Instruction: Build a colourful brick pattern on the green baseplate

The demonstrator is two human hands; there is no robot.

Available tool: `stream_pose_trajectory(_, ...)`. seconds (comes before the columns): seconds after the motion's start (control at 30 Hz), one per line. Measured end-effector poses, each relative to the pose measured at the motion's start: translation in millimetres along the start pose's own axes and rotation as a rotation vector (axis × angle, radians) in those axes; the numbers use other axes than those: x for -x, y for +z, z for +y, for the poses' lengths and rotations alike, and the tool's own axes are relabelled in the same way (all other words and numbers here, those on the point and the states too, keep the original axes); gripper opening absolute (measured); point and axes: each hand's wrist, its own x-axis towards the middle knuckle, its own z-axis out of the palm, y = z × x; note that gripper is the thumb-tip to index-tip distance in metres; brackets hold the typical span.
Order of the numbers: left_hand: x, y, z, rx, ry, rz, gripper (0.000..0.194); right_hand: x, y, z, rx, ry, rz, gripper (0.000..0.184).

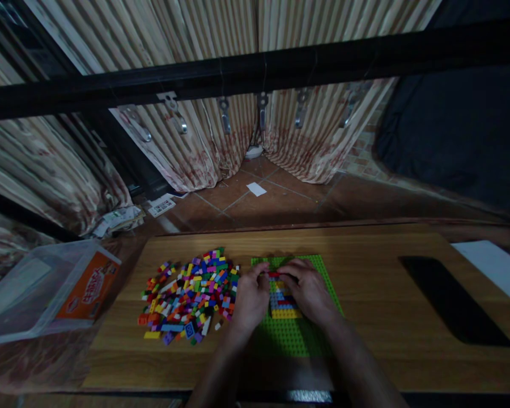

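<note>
One wooden surface [374,272] lies before you, carrying your green baseplate [289,340] and, to its left, a pile of loose bricks [195,289]. Your left hand [251,297] and right hand [308,289] curl nearly closed at either end of a red brick [274,274], beyond the built rows [285,313]; whether either pinches it, you cannot tell. You seem to be fitting it; seating it would call for aligned studs and even pressure.
</note>
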Motion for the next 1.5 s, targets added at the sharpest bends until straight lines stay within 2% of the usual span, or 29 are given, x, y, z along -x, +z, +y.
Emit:
stream_pose_trajectory(0.33,-6,5.8,-13,0.118,-0.043,0.046,0.028,-4,4,-1,-0.052,0.039,0.002,0.015)
stream_pose_trajectory(0.67,-10,12.6,-14,0.283,-0.100,0.111,0.021,-3,0,0,-0.067,0.066,-0.013,0.015)
stream_pose_trajectory(1.07,-10,14.5,-9,0.267,-0.101,0.147,0.017,-4,3,-3,-0.038,0.124,-0.031,0.016)
stream_pose_trajectory(1.33,-5,10.9,-6,0.131,-0.009,0.135,0.021,0,4,-1,0.008,0.076,-0.076,0.019)
stream_pose_trajectory(1.43,1,10.9,-4,0.101,0.003,0.134,0.023,2,1,4,-0.054,0.062,-0.048,0.023)
stream_pose_trajectory(1.5,5,9.8,-4,0.100,0.001,0.138,0.024,2,-4,7,-0.097,0.081,0.013,0.028)
